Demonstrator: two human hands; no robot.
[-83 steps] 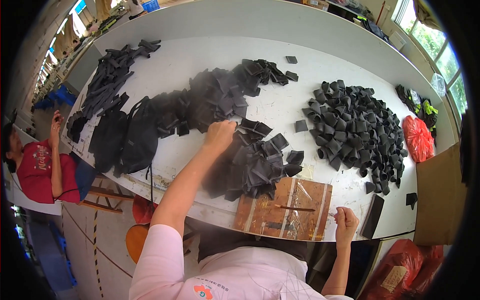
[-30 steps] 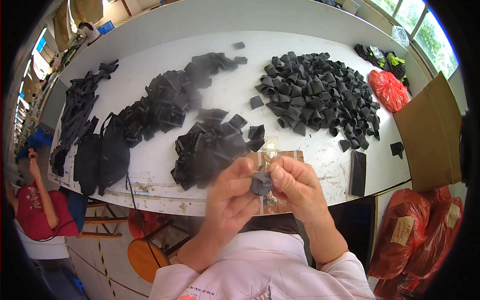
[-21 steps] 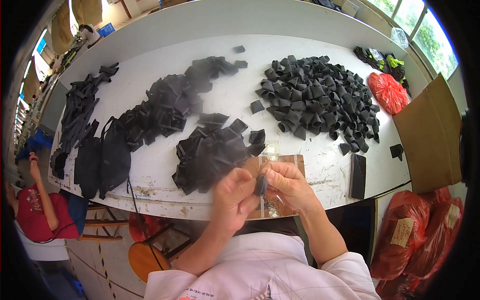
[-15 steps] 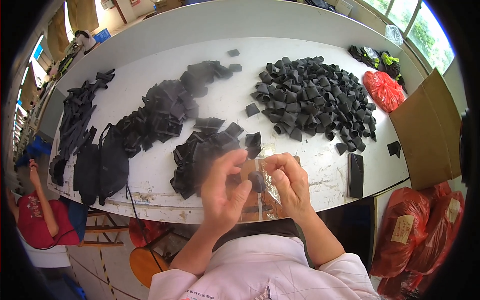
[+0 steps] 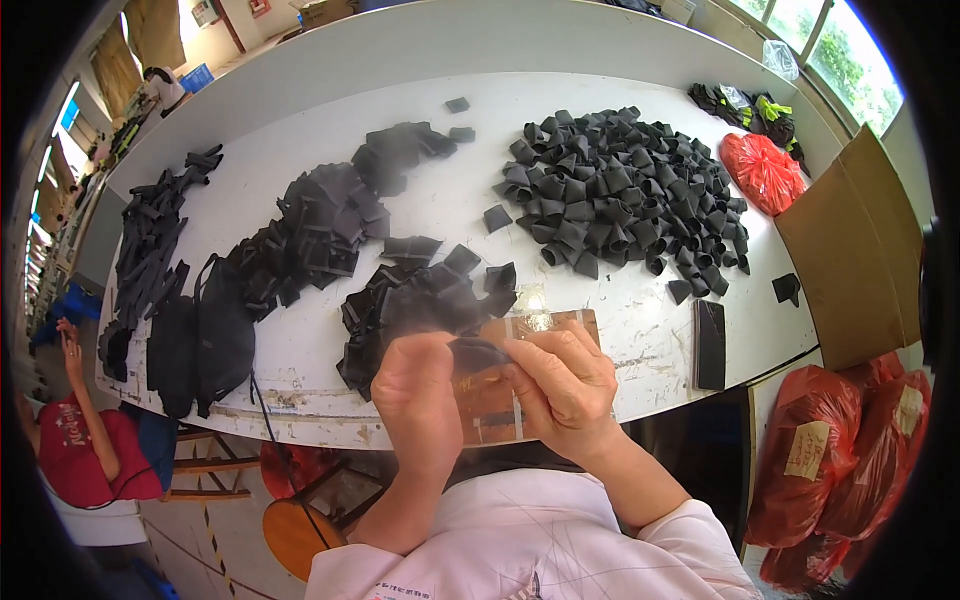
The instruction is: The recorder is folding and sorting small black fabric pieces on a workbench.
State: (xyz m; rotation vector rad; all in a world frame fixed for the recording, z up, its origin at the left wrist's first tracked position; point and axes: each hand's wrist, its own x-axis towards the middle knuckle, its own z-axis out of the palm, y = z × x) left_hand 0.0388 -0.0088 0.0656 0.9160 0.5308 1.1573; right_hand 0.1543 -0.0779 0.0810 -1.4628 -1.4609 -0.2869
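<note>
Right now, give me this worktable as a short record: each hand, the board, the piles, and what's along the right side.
Left hand: holds the left end of a small black piece
Right hand: grips its right end
Board: brown, taped, below the hands
Near pile: black pieces, beyond the left hand
Right pile: curled black pieces
Right side: dark oblong block, red bag, cardboard

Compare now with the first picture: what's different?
The left hand has come back from the flat black pieces, and the right hand has moved left from beside the dark slab. Both now hold one black piece over the brown board. The curled black pieces, red bag and slab look unmoved.
</note>
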